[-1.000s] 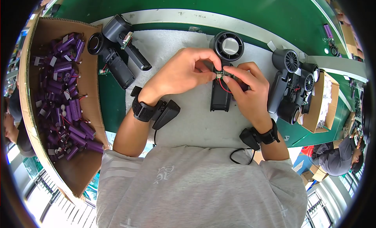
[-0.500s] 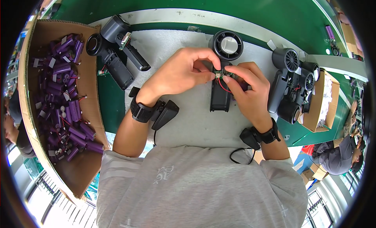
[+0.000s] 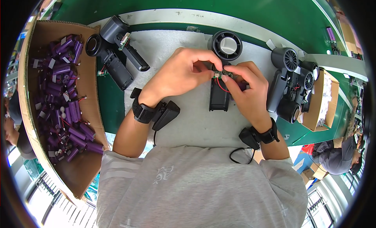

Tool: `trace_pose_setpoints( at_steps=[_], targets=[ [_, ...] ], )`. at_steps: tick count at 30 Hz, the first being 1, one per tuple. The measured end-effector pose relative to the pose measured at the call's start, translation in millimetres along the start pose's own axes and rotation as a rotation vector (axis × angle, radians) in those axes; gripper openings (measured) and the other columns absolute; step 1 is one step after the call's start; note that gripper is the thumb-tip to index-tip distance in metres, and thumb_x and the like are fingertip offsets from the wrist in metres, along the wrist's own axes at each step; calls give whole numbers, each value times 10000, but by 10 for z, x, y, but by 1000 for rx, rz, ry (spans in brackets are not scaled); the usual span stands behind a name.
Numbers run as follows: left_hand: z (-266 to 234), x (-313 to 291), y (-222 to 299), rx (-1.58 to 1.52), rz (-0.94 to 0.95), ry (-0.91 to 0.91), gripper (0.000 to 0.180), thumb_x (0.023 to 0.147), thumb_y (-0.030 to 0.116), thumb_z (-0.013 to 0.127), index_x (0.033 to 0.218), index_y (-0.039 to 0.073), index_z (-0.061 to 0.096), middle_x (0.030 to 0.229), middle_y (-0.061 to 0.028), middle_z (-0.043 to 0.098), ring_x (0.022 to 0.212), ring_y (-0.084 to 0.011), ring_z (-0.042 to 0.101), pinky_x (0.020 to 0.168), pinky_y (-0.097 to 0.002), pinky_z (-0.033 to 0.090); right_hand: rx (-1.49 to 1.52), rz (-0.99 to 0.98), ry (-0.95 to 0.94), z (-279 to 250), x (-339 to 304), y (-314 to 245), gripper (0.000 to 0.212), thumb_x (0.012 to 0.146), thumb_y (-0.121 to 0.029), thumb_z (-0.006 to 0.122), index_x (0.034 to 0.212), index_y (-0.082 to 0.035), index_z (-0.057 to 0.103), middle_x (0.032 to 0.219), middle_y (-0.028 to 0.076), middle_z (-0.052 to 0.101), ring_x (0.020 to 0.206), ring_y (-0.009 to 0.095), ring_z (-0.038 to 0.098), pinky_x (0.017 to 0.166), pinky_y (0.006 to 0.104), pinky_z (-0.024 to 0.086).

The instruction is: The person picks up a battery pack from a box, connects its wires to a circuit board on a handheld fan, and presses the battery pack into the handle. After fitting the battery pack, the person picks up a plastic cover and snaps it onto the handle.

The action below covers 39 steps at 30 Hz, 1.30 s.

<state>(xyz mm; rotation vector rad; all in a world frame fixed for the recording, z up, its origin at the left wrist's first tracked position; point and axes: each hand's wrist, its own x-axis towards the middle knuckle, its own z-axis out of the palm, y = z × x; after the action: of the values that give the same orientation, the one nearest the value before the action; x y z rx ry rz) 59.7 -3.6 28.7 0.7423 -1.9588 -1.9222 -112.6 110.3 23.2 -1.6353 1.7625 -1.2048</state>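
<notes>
A black handheld fan (image 3: 219, 99) lies in front of me, its round head (image 3: 227, 46) pointing away and its handle toward me. Over the upper part of the handle, a small green circuit board (image 3: 217, 74) with a white connector sits between my fingertips. My left hand (image 3: 182, 73) pinches it from the left with thumb and forefinger. From the other side, the thumb and forefinger of my right hand (image 3: 250, 85) close on its right end. A red wire (image 3: 221, 85) curves down from the board. Behind my right fingers a purple battery cell (image 3: 243, 85) is mostly hidden.
At left stands a cardboard box (image 3: 88, 110) of purple battery cells (image 3: 70, 87). Two opened fan bodies (image 3: 117, 67) lie beside it. More black fans (image 3: 288, 83) are heaped at right, by a small carton (image 3: 331, 98). White foam sheet (image 3: 188, 122) covers the green bench. Co-workers sit at both sides.
Hardly anything differs. Both hands keep their pinch on the circuit board, and the whole view has shifted very slightly.
</notes>
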Motion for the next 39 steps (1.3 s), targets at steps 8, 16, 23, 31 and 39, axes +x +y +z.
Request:
trace_pose_setpoints(
  at_steps=[8,16,23,31,39],
  targets=[
    [52,5,42,262,229,62,313,756,-69,573,973,79,743,822,-98,674,679,-225,622,604,-318,480,-38,94,-54,-12,-8,-19,226,774,-33,772,907,-31,590,745,25,591,570,69,517,529,216,424],
    [5,-13,11,261,181,31,338,771,-80,589,1032,82,731,993,-116,656,836,-221,639,659,-306,492,-82,42,-185,-114,9,-101,451,727,-71,816,1107,-66,574,753,50,583,580,116,523,537,254,449],
    [-65,-33,29,241,206,79,371,793,-85,613,1119,77,687,1127,-119,597,947,-231,631,794,-304,537,-182,-80,-225,-148,38,-116,710,662,-67,846,1295,-101,528,962,89,588,677,197,584,598,320,511],
    [-98,-20,75,158,89,39,346,779,-111,626,1078,57,676,1129,-90,578,984,-193,607,853,-302,532,-195,-61,-135,-239,46,-116,451,680,-29,810,1094,-53,634,957,93,602,756,235,628,639,331,526],
    [-89,1,46,65,-4,65,315,753,-140,600,1015,21,669,1049,-35,579,838,-115,564,749,-246,499,-338,-134,-169,-383,35,-86,174,703,-18,779,838,-3,670,896,102,665,751,277,651,662,346,536]
  ],
)
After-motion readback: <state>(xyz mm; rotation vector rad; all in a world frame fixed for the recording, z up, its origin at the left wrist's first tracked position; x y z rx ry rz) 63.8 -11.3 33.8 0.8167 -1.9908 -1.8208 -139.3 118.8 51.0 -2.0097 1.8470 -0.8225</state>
